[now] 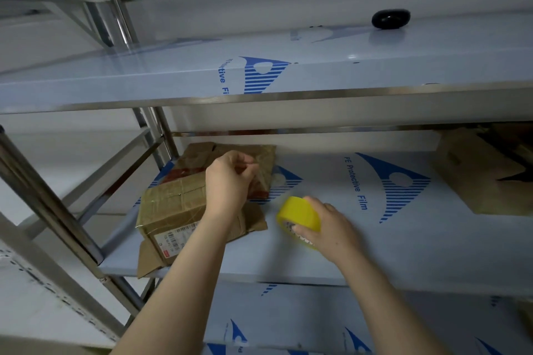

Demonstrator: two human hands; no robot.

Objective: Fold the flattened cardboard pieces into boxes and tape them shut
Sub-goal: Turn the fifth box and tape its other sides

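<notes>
The cardboard box (170, 207) is sitting at about eight o'clock in the view, on the left end of the middle shelf (403, 253). It is already folded into shape, with glossy tape crossing its top and a printed label facing the camera. One loose flap is hanging over the shelf's front edge at its six o'clock, so it is probably lying there to have that end closed next.

At the box's three o'clock, the left hand (227, 181) is hovering above the cardboard with its fingers curled. It seems to be pinching the free end of a clear tape strip (261, 179), lifting it up and away so that the film is staying taut and not sticking to itself. The strip is running down towards four o'clock to the yellow tape roll (298, 213). The right hand (326, 225) is gripping that roll firmly around its rim and bracing it low near the shelf as the anchor for the pull.

Behind the box, at its one o'clock, flattened cardboard (202, 155) is lying against the back of the shelf, apparently waiting its turn. Far off at three o'clock, another brown carton (476, 179) is standing well apart. On the upper shelf (144, 81), at one o'clock, a small black object (390, 19) is resting.
</notes>
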